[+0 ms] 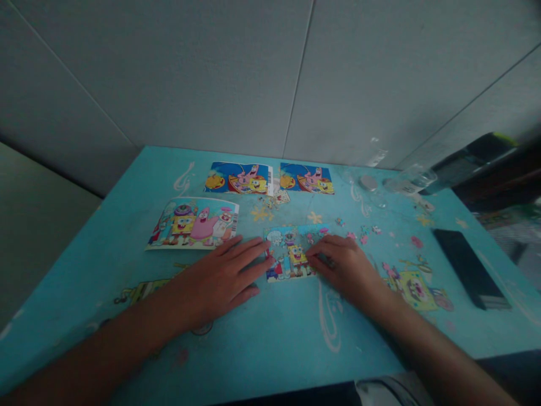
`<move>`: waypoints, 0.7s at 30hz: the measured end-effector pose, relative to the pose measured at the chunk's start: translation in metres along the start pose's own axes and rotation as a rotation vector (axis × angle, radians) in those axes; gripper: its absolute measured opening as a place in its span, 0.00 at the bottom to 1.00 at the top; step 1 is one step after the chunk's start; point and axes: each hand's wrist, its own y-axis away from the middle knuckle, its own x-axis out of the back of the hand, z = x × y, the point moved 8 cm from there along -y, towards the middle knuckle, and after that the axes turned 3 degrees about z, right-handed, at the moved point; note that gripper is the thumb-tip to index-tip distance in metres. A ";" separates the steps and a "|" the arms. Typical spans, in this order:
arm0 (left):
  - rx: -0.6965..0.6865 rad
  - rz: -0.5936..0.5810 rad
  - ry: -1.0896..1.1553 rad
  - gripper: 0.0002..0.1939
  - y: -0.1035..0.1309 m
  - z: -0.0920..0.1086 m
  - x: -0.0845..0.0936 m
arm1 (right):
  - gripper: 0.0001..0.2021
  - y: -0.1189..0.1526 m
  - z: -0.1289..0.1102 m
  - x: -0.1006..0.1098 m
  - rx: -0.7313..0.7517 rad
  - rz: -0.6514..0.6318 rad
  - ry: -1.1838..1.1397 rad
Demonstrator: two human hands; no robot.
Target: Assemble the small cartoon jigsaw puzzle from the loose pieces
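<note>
A cartoon jigsaw puzzle (pixel 297 255) lies flat on the light blue table, its right part covered by my right hand. My left hand (pixel 236 268) rests open, fingers stretched and slightly apart, with the fingertips at the puzzle's left edge. Thumb and fingers of my right hand (pixel 340 259) are pinched together over the puzzle; whatever is between them is hidden. Several loose puzzle pieces (pixel 364 232) are scattered just beyond my right hand. Left of the puzzle lies a picture card (pixel 196 224) showing similar cartoon figures.
A blue cartoon picture card (pixel 239 179) and a matching picture (pixel 307 179) lie near the wall. Clear plastic bottles (pixel 409 181) lie at the back right. A dark phone (pixel 469 268) is at the right, on the printed table (pixel 270 349).
</note>
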 end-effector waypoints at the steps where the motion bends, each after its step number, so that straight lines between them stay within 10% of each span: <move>1: 0.001 0.004 0.005 0.27 0.000 0.000 0.000 | 0.08 0.001 -0.001 -0.001 0.017 0.000 0.018; 11: 0.018 0.026 0.054 0.26 0.002 -0.004 0.001 | 0.11 0.038 0.021 0.055 -0.074 0.283 0.031; 21: -0.012 0.056 0.026 0.26 0.005 -0.006 -0.002 | 0.10 0.126 0.087 0.064 -0.288 0.219 0.149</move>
